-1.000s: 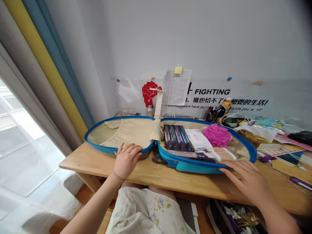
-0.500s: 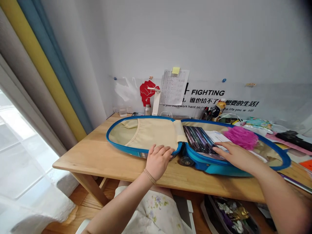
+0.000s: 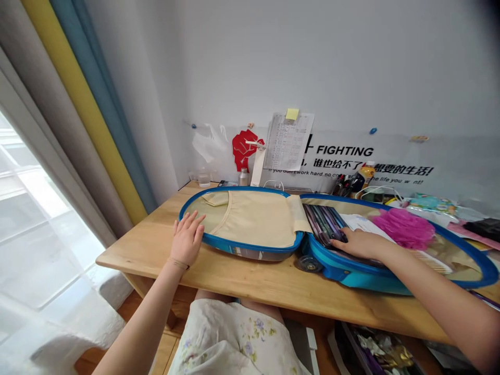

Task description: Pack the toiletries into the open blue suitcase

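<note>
A blue suitcase (image 3: 250, 249) lies spread out on the wooden desk, its beige-lined lid half to the left and the filled half to the right. My left hand (image 3: 186, 240) is open, fingers spread at the near left rim of the lid half. In the right half lies a row of dark pens (image 3: 323, 221), side by side near the hinge. My right hand (image 3: 358, 244) is closed on the right end of these pens, thumb toward me; its fingertips are partly hidden. White paper (image 3: 359, 223) and a pink mesh bath puff (image 3: 406, 228) lie beyond that hand.
The wooden desk (image 3: 136, 249) runs along the wall. Behind the suitcase stand a glass (image 3: 203, 179), a small bottle (image 3: 243, 177), a white lamp (image 3: 258, 164) and an orange-labelled bottle (image 3: 365, 174). Below the desk is a bin (image 3: 351, 344) of crumpled wrappers.
My left hand has moved left along the suitcase's near rim, from near the hinge to the far left. My right hand has closed on the pens. The view has shifted slightly left.
</note>
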